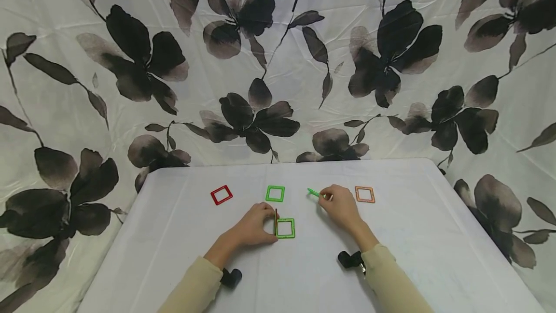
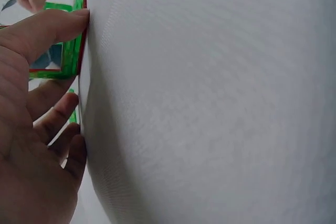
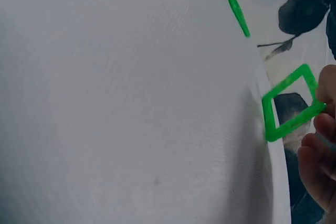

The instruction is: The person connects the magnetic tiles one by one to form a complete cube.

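My left hand pinches an upright square frame tile, seen nearly edge-on and reddish in the head view. It stands along the left side of a flat green square frame. In the left wrist view, red lines the table side of the green frame, and the left thumb overlaps it. My right hand pinches another green square frame at one corner, tilted. The right wrist view shows this green frame by the fingertips, with part of that hand outside the picture.
On the white table lie a red square frame at left, a green one behind the pair, and an orange one at right. A floral cloth hangs behind the table. Black wrist devices sit under the sleeves.
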Demonstrator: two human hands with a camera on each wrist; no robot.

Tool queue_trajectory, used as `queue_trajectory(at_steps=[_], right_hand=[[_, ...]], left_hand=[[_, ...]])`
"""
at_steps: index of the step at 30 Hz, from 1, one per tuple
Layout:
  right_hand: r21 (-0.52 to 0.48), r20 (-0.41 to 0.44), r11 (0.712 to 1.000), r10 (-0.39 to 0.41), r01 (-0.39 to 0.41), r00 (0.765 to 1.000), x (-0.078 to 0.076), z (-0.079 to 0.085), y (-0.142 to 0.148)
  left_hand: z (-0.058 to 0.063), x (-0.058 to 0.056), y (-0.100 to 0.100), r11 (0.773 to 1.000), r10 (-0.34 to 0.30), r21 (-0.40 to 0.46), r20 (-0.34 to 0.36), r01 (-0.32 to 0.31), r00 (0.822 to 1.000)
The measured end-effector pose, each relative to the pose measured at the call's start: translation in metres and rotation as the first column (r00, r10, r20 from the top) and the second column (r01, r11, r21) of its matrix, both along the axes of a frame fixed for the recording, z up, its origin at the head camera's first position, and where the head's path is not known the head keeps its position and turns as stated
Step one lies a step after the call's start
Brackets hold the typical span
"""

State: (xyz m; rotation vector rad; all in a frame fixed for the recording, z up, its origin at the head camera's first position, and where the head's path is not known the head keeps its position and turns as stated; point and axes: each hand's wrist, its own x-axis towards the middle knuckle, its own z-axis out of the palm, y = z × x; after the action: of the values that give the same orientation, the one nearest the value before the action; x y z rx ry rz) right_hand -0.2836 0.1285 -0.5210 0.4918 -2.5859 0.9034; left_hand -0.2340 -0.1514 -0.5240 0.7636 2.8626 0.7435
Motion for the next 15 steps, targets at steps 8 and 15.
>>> queue_trajectory(at_steps=[8,15], right_hand=[[-0.063,-0.020,0.998,0.008,-0.009,1.000,0.0016,-0.0003,-0.0009],[-0.111,-0.015,0.987,0.111,-0.112,0.994,0.0051,-0.0002,-0.0068]], left_hand=[[-0.0022,-0.0004,-0.0019,1.000,0.005,0.015,0.012,-0.005,1.000],[-0.0013,0.0004,-0.0010,1.000,0.017,0.018,0.012,-0.017,1.000]])
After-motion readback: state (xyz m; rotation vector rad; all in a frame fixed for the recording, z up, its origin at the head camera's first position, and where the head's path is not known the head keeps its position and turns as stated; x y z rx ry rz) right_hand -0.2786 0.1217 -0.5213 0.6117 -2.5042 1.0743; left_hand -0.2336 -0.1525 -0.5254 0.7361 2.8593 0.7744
